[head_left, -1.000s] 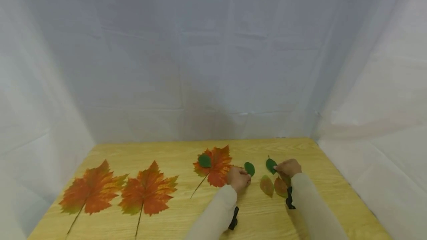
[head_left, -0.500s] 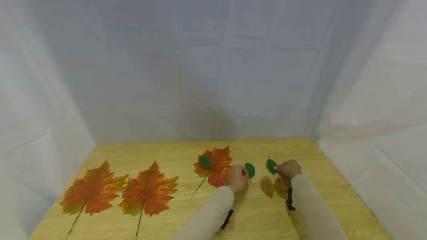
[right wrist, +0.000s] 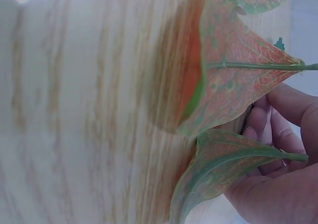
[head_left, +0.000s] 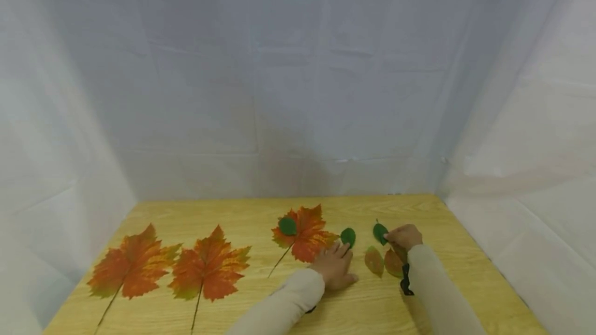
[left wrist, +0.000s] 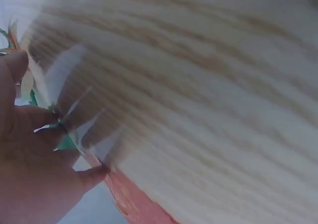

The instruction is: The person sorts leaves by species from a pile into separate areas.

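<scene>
Left hand (head_left: 333, 267), spread, touches the middle green leaf (head_left: 347, 237); right hand (head_left: 406, 235) seems to pinch the right green leaf (head_left: 379, 231). Both look light, bendy, best held by the stem.

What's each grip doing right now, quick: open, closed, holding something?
Left grip: open, spread, holding nothing.
Right grip: curled at the rightmost green leaf; whether it pinches that leaf can't be told.

On my remote table (head_left: 149, 319): large leaves (head_left: 132, 262) left, third leaf (head_left: 309, 237) centre beneath small leaf (head_left: 287, 226), other small leaves (head_left: 374, 261) right.
</scene>
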Motion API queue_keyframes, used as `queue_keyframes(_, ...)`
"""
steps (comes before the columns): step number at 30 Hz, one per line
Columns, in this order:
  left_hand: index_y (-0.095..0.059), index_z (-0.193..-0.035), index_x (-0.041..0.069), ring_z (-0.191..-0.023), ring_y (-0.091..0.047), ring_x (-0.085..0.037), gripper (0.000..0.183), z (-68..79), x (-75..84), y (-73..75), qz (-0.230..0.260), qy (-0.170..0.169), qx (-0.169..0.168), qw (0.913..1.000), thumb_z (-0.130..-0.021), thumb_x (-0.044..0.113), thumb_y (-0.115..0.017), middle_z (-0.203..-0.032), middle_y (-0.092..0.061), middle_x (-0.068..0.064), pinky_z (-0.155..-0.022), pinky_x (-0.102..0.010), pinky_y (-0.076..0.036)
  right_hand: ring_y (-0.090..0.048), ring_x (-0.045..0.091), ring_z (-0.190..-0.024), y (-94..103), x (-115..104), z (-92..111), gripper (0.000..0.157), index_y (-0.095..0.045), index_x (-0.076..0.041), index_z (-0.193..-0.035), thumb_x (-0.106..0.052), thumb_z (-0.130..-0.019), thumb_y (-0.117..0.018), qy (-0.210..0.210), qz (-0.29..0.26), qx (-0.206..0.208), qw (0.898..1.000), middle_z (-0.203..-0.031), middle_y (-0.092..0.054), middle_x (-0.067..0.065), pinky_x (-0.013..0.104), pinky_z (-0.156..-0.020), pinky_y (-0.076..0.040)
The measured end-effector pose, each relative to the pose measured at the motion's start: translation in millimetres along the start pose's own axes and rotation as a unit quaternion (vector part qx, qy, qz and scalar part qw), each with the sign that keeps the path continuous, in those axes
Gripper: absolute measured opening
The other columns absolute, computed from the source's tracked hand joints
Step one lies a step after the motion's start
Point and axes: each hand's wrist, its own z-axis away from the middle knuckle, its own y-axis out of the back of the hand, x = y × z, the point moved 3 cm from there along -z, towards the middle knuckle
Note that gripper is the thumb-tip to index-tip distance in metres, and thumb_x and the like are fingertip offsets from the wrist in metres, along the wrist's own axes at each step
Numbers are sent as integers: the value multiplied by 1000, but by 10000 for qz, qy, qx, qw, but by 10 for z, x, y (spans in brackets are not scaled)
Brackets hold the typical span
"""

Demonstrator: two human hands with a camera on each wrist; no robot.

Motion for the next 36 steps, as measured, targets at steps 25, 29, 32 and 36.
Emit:
queue_keyframes(25, -40, -147, 25, -145, -22, -18, 46, -467, 138, -96, -320, 134, 218, 9992, -102, 25, -45, -155, -29, 10, -113, -40, -28, -62, 38, -93, -31, 66, -42, 34, -71, 8, -100, -22, -84, -70, -215, -101, 2, 9997, -98, -69, 22, 49, -83, -51)
queue_keyframes(29, -39, -148, 24, -145, -21, -19, 47, -463, 136, -84, -392, 123, 321, 9986, -101, 24, -46, -156, -28, 8, -113, -42, -27, -59, 44, -100, -18, 53, -25, 37, -69, 10, -104, -22, -86, -68, -126, -25, 33, 9999, -107, -65, 27, 53, -86, -49)
queue_keyframes(32, -38, -148, 21, -145, -20, -20, 47, -474, 132, -87, -424, 205, 445, 9979, -102, 25, -45, -156, -27, 6, -114, -46, -25, -59, 45, -101, -6, 41, -6, 36, -70, 9, -103, -22, -86, -68, -83, -11, 52, 10000, -107, -65, 27, 53, -86, -49)
queue_keyframes(36, -38, -148, 21, -145, -21, -19, 46, -503, 126, -120, -410, 378, 504, 9972, -103, 29, -43, -156, -29, 5, -114, -50, -23, -61, 43, -97, 5, 22, 28, 33, -71, 9, -100, -21, -87, -68, -39, 0, 70, 10000, -104, -67, 26, 53, -84, -50)
